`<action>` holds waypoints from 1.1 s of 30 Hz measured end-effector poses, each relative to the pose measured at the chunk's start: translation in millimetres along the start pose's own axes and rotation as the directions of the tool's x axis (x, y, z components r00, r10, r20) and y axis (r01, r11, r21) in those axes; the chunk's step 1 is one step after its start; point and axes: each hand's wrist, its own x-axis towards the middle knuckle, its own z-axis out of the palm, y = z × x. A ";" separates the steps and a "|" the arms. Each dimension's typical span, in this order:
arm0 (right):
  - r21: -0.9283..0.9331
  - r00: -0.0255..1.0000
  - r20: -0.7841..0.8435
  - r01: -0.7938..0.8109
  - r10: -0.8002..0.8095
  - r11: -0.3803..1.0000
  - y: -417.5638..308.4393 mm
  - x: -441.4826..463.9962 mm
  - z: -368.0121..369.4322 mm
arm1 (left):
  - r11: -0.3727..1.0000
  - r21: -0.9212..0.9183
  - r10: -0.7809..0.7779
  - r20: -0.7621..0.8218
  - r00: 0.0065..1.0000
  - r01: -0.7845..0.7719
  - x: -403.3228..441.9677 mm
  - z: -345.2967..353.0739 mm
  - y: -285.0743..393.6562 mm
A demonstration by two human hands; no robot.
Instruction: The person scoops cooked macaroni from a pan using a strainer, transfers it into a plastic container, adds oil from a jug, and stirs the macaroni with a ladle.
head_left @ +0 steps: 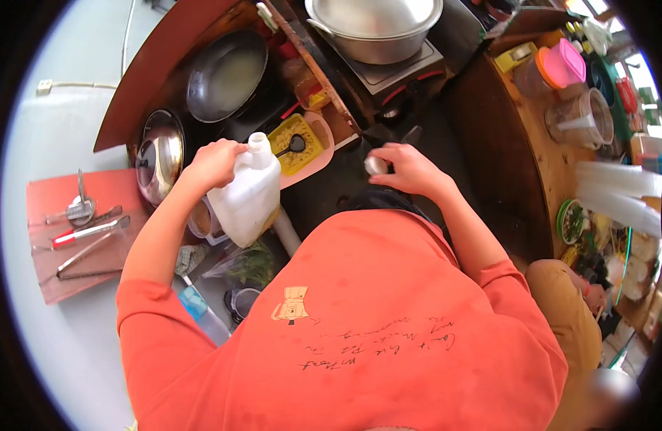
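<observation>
My left hand (214,165) grips a white plastic jug (246,202) by its handle, near the neck. The jug stands roughly upright with its mouth uncovered, and a little yellowish liquid shows low in it. Between the fingers of my right hand (411,169) is a small white cap (376,166), held apart from the jug in front of my body. Just beyond the jug sits a yellow tray (313,159) of pale diced food, with a black ladle (295,144) resting in it.
A wok (227,76) holding some liquid sits at the upper left, beside a metal lid (161,156). A large lidded pot (374,32) stands on a stove at the top. Tongs (90,233) lie on a red board (43,269). Another person's leg (567,309) is close at my right.
</observation>
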 end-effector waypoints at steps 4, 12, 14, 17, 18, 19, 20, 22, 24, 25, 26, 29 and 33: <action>-0.020 0.988 0.050 0.146 -0.145 0.989 -68.0 70.2 -5.9 | 0.990 -0.114 0.049 -0.273 0.961 -0.083 -66.3 19.4 -27.2; -0.031 0.893 0.142 0.435 -0.427 0.900 -175.2 153.5 41.3 | 0.985 -0.166 -0.037 -0.459 0.888 -0.045 -137.1 38.9 -27.0; -0.042 0.875 0.188 0.462 -0.447 0.886 -192.4 157.5 51.9 | 0.985 -0.173 -0.061 -0.462 0.885 -0.023 -147.2 41.4 -24.0; -0.134 0.840 0.239 0.525 -0.487 0.840 -208.2 158.3 60.7 | 0.990 -0.143 -0.060 -0.452 0.890 -0.005 -157.1 46.8 -24.1; -0.158 0.806 0.265 0.578 -0.529 0.801 -213.0 157.2 61.4 | 0.989 -0.145 -0.046 -0.488 0.872 -0.029 -157.3 54.1 -26.6; -0.181 0.769 0.292 0.628 -0.569 0.757 -217.0 157.1 61.4 | 0.988 -0.145 -0.030 -0.524 0.851 -0.054 -157.0 60.8 -29.1; -0.224 0.708 0.350 0.699 -0.614 0.679 -217.4 160.4 67.3 | 0.985 -0.155 -0.020 -0.520 0.854 -0.071 -157.1 65.2 -31.9; -0.309 0.646 0.406 0.762 -0.646 0.569 -221.7 160.1 73.4 | 0.980 -0.186 -0.035 -0.515 0.856 -0.071 -161.2 69.4 -32.1; -0.352 0.579 0.397 0.813 -0.712 0.465 -220.7 158.2 83.6 | 0.974 -0.206 -0.026 -0.516 0.856 -0.094 -162.9 77.9 -34.6; -0.358 0.557 0.389 0.825 -0.734 0.436 -221.1 156.0 87.2 | 0.975 -0.203 -0.028 -0.528 0.848 -0.094 -163.5 82.0 -35.8; -0.354 0.570 0.430 0.820 -0.700 0.450 -223.9 154.0 89.2 | 0.972 -0.218 -0.037 -0.513 0.857 -0.089 -164.0 84.5 -36.5; -0.389 0.617 0.484 0.787 -0.620 0.479 -223.4 153.9 101.6 | 0.972 -0.231 -0.069 -0.496 0.866 -0.055 -166.2 91.0 -36.7; -0.395 0.772 0.452 0.623 -0.447 0.676 -232.6 151.8 108.0 | 0.965 -0.256 -0.081 -0.516 0.852 -0.064 -171.6 99.6 -37.7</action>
